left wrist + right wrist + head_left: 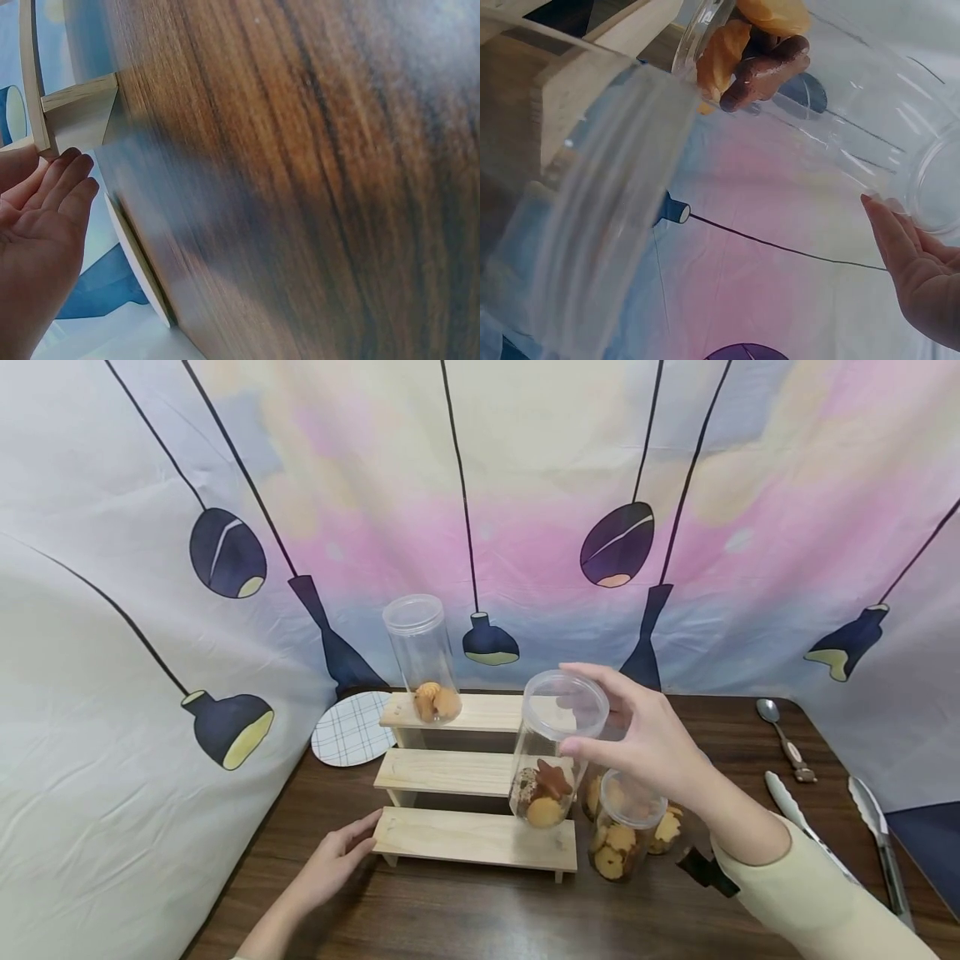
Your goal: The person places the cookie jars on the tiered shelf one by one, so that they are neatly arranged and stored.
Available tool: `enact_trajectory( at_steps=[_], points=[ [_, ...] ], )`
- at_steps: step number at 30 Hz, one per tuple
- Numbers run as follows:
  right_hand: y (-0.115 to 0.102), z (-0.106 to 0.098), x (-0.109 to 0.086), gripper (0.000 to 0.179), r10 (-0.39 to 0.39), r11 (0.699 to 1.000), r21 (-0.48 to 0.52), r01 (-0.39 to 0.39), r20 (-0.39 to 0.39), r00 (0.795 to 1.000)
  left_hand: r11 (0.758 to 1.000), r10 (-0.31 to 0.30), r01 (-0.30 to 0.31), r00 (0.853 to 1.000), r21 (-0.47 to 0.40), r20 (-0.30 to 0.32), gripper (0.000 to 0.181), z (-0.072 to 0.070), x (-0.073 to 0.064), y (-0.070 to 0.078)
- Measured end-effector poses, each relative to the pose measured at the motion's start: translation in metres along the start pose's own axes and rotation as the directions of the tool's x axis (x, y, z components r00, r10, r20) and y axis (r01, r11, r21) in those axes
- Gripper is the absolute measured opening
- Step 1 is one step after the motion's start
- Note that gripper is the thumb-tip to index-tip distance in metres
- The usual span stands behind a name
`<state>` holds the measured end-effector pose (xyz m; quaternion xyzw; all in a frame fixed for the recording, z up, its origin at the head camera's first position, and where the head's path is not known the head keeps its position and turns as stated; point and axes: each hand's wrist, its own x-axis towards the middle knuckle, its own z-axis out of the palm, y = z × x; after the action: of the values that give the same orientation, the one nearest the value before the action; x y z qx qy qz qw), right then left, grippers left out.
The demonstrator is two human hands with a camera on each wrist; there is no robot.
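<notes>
My right hand grips a tall clear plastic jar just below its lid, thumb and fingers on opposite sides. In the jar lie several cookies, one a brown star; it hangs tilted over the right part of a three-step wooden display stand. The right wrist view shows the fingers against the jar near the lid. My left hand holds the left end of the stand's lowest step, with thumb and fingers around the board's edge. Another lidded jar with cookies stands on the top step's left end.
Right of the stand, more cookie jars stand close together beneath my right forearm. A spoon and metal tongs lie at the table's right side. A checked oval mat lies behind left, before a fabric backdrop.
</notes>
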<state>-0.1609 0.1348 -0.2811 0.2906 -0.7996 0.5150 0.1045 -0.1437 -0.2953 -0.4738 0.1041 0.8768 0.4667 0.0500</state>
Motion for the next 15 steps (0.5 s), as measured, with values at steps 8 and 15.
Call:
enact_trajectory(
  at_steps=[8, 15],
  points=[
    [-0.001, -0.001, 0.019, 0.069, 0.044, 0.999, 0.011, -0.044, 0.008, 0.999, 1.0, -0.014, 0.014, 1.0, -0.005, -0.004, 0.043, 0.0, 0.0, -0.001],
    [-0.001, -0.002, 0.037, 0.068, 0.045, 0.999, -0.018, -0.045, -0.008, 0.999, 1.0, -0.023, 0.023, 1.0, -0.016, -0.005, 0.043, 0.0, 0.0, -0.001]
  ],
)
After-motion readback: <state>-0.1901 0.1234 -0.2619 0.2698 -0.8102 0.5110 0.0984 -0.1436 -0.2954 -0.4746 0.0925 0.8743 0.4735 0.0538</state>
